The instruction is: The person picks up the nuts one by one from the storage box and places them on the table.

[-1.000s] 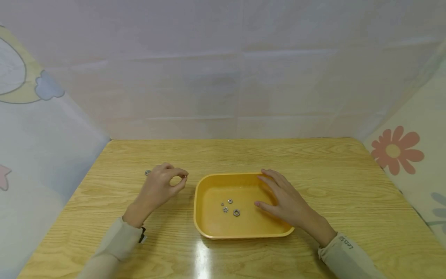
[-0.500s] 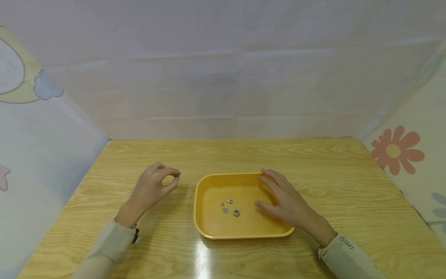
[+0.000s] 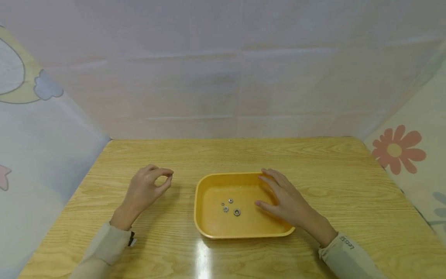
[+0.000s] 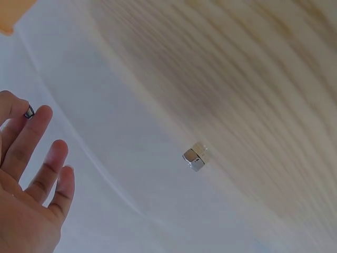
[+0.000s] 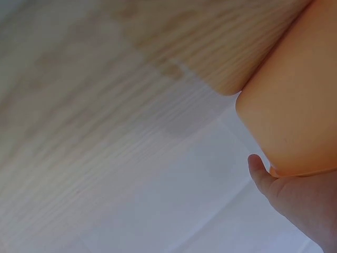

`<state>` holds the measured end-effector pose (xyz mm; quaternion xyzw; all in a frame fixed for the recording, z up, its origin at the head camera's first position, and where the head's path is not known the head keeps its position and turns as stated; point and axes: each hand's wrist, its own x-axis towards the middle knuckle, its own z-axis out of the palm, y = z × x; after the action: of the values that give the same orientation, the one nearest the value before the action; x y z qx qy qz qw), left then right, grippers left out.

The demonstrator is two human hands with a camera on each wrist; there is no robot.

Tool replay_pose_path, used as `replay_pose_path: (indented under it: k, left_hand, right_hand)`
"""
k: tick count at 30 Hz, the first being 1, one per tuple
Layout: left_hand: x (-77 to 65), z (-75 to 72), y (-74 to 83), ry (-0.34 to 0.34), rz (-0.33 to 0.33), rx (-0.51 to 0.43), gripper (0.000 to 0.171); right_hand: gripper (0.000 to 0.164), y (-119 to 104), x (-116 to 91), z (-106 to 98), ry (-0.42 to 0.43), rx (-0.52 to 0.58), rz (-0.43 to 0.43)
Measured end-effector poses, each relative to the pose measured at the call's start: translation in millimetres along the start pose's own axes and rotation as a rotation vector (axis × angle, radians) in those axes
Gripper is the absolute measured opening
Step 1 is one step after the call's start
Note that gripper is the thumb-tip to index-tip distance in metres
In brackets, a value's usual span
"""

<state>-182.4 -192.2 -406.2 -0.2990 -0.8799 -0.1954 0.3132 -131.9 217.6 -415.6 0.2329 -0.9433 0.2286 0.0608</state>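
My left hand [image 3: 144,190] is over the table to the left of the yellow tray [image 3: 244,236], its thumb and index finger pinching a small metal nut [image 4: 29,112]. The other fingers of that hand are spread in the left wrist view. Another shiny nut [image 4: 194,158] lies on the table near it, hidden in the head view. My right hand [image 3: 287,201] lies across the tray's right side with fingers extended, the fingertips at the far rim and the thumb above the tray floor. Inside the tray are several nuts, among them a larger hex nut [image 3: 237,212].
The wooden table [image 3: 348,193] runs back to a pale cloth wall [image 3: 223,89]. Patterned cloth with a flower [image 3: 395,149] hangs on the right side, and printed cloth with a cloud [image 3: 48,85] on the left.
My left hand has drifted left, away from the tray, still pinching the nut. A nut visible behind it at first is now hidden in the head view. The right hand stays in place.
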Motion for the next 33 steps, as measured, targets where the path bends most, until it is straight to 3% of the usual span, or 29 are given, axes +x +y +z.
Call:
replay_pose_path:
  k: [14, 33]
  left_hand:
    - [-10.5, -9.3, -6.9, 0.012, -0.035, 0.042, 0.016]
    - [-24.4, -19.4, -18.1, -0.103, -0.184, 0.104, 0.013]
  right_hand:
    - [0.073, 0.0, 0.2, -0.3, 0.001, 0.003, -0.008]
    - [0.073, -0.3, -0.5, -0.5, 0.002, 0.005, -0.003]
